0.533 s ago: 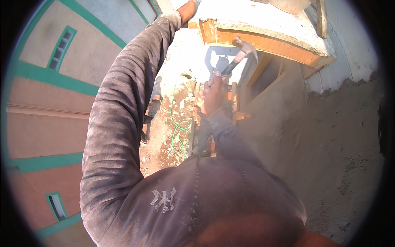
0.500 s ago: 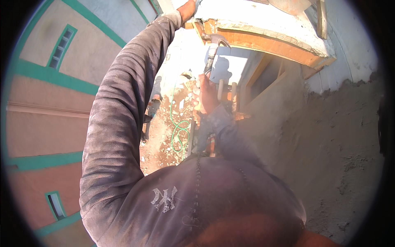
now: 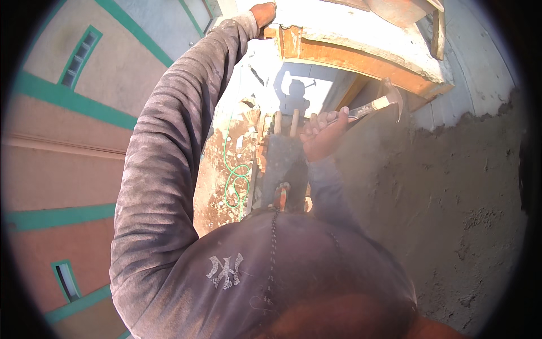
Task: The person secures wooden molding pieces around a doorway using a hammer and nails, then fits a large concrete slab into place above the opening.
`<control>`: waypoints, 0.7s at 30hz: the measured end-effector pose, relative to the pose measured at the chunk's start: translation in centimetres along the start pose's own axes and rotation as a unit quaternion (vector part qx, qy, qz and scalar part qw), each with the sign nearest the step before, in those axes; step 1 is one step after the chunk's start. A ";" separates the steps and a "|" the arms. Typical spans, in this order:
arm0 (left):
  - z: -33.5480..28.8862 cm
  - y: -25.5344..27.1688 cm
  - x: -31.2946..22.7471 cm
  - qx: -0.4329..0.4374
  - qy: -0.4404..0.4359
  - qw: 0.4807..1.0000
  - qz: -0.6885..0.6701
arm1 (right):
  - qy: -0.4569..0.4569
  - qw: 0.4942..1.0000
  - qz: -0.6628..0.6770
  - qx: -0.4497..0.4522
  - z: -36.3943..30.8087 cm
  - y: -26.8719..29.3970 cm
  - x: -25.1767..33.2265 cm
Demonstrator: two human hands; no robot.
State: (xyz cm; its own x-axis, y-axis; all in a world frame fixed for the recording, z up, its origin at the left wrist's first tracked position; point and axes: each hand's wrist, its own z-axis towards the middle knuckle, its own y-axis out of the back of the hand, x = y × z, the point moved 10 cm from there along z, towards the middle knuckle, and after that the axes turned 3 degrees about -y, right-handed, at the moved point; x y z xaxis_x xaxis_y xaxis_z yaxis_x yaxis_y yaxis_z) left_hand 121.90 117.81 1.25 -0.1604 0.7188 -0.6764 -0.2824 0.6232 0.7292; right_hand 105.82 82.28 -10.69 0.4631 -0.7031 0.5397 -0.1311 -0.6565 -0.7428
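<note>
Rough plaster wall (image 3: 451,186) at rt; rt hand (image 3: 323,134) grip closed on hammer (image 3: 379,103), lt hand (image 3: 263,12) clutching wooden formwork (image 3: 361,59).

Left arm stretches straight up, its hand (image 3: 263,12) seemingly gripping overhead; right hand (image 3: 324,134) is raised, fingers curled closed.

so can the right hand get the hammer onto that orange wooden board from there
Probably yes: the right hand holds the hammer just below the orange wooden board, with open air between them. The left hand grips the board's far end.
</note>
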 end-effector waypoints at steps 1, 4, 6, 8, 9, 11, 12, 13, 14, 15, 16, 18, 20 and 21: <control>0.0 -0.1 -0.2 -0.001 -0.002 1.000 0.003 | -0.002 1.000 0.005 0.010 0.1 -0.1 0.1; 0.1 -0.3 -0.4 0.000 -0.006 1.000 0.008 | -0.001 1.000 0.008 0.030 0.1 0.0 1.0; 0.1 -0.3 -0.3 0.001 -0.008 1.000 0.011 | 0.007 0.999 -0.007 0.030 -0.2 0.0 2.7; 0.1 -0.3 -0.5 0.003 -0.011 1.000 0.012 | 0.084 0.995 0.053 0.029 0.7 1.3 5.6; -0.2 0.3 -0.2 -0.002 -0.008 1.000 0.015 | 0.116 0.989 0.081 0.033 1.2 1.9 6.7; -0.6 1.1 -0.2 -0.006 -0.009 1.000 0.016 | 0.138 0.980 0.143 -0.006 2.2 2.0 5.7; -0.1 0.8 -0.7 -0.003 -0.014 1.000 0.017 | 0.139 0.974 0.172 -0.052 1.4 1.3 3.3; 0.0 0.5 -0.8 0.001 -0.018 1.000 0.016 | 0.085 0.992 0.088 -0.042 -0.1 -1.1 -1.6; -0.2 0.4 -1.2 0.002 -0.022 1.000 0.014 | -0.091 0.987 -0.084 0.107 0.0 -3.5 -8.7; -0.1 -0.1 -1.7 0.007 -0.025 1.000 0.013 | -0.219 0.908 -0.278 0.223 -0.3 -3.5 -13.8; -0.1 -0.2 -1.6 0.011 -0.024 1.000 0.015 | -0.287 0.877 -0.275 0.271 -1.9 -2.5 -18.8; 0.2 1.1 -0.4 0.006 -0.017 1.000 0.023 | -0.262 0.838 -0.356 0.319 -8.7 -3.4 -19.0; -0.5 0.7 0.0 0.006 -0.015 1.000 0.020 | -0.290 0.824 -0.379 0.305 -9.4 -0.4 -19.2; -0.4 0.8 0.1 0.005 -0.013 1.000 0.023 | -0.283 0.817 -0.390 0.317 -9.1 0.5 -18.9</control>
State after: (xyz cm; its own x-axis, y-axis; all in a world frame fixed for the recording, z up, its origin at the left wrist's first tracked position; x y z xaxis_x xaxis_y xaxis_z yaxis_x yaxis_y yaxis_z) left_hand 121.30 118.29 1.76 -0.1477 0.7545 -0.6395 -0.2665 0.5923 0.7603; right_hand 89.05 92.72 -17.66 0.5431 0.2183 0.8108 0.7951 -0.4441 -0.4130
